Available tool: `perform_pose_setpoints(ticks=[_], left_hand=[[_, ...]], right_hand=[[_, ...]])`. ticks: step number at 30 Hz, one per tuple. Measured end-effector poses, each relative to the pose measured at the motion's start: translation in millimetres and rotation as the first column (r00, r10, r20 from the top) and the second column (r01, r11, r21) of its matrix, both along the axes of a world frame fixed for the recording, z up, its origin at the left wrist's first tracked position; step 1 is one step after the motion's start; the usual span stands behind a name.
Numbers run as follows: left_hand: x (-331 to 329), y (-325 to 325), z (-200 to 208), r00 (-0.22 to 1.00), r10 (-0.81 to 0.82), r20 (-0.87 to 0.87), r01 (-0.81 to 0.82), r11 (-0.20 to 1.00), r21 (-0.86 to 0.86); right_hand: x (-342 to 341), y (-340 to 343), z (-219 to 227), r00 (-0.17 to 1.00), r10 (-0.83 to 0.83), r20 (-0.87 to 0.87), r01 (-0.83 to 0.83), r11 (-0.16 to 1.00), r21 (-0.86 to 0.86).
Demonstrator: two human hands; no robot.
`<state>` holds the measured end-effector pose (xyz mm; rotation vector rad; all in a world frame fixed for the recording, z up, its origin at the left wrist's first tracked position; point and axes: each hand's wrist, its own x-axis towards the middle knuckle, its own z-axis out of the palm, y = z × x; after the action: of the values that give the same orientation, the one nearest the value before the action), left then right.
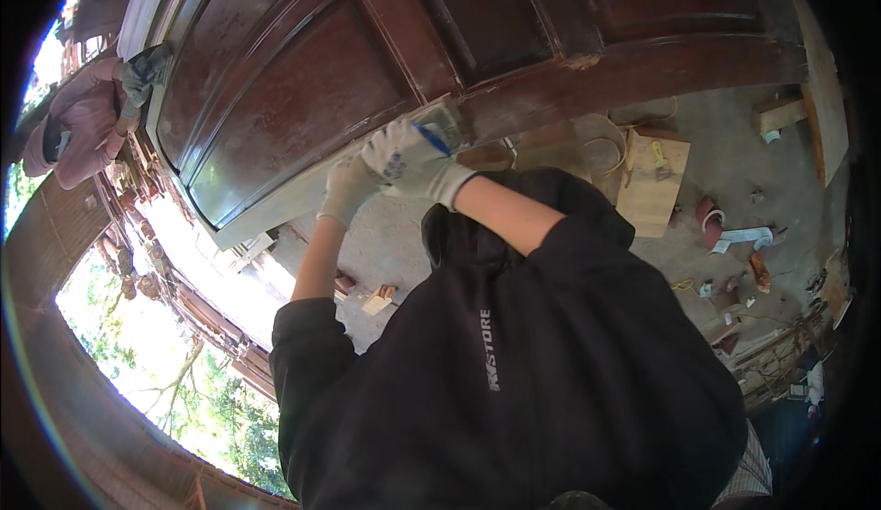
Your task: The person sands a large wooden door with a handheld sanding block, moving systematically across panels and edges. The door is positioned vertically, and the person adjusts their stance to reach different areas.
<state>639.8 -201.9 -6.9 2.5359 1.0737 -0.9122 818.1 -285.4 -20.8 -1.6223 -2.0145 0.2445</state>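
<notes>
A large dark red-brown panelled wooden door (303, 78) lies before me, with a pale, bare strip (275, 202) along its near edge. My right hand (404, 156), in a light grey glove, is closed over a flat greyish tool with a blue part (444, 126) at that edge. The tool's exact kind does not show. Close beside it, touching or nearly touching, my left hand (351, 185) is gloved too, with its fingers curled at the pale edge; what they hold is hidden.
At the far left another person's gloved hand (138, 77) rests at the door's end. On the floor to the right, a wooden board (653, 184) carries a yellow-handled tool (659, 156). A cord (607, 134), scraps and a paper-like strip (745, 237) lie around it.
</notes>
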Motion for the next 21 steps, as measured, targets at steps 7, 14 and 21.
perform_pose_setpoints(ticks=[7, 14, 21], left_hand=[[17.1, 18.2, 8.9, 0.979, 0.110, -0.173, -0.133, 0.983, -0.129], [35.5, -2.0, 12.5, 0.985, 0.162, -0.064, -0.170, 0.974, -0.148], [14.7, 20.0, 34.3, 0.983, 0.170, -0.067, -0.180, 0.962, -0.204]], right_hand=[[-8.5, 9.3, 0.7, 1.000, 0.006, 0.007, -0.006, 1.000, -0.013], [6.5, -10.8, 1.4, 0.999, -0.022, -0.038, 0.021, 1.000, -0.020], [-19.2, 13.0, 4.3, 1.000, 0.002, -0.004, -0.002, 0.999, 0.032]])
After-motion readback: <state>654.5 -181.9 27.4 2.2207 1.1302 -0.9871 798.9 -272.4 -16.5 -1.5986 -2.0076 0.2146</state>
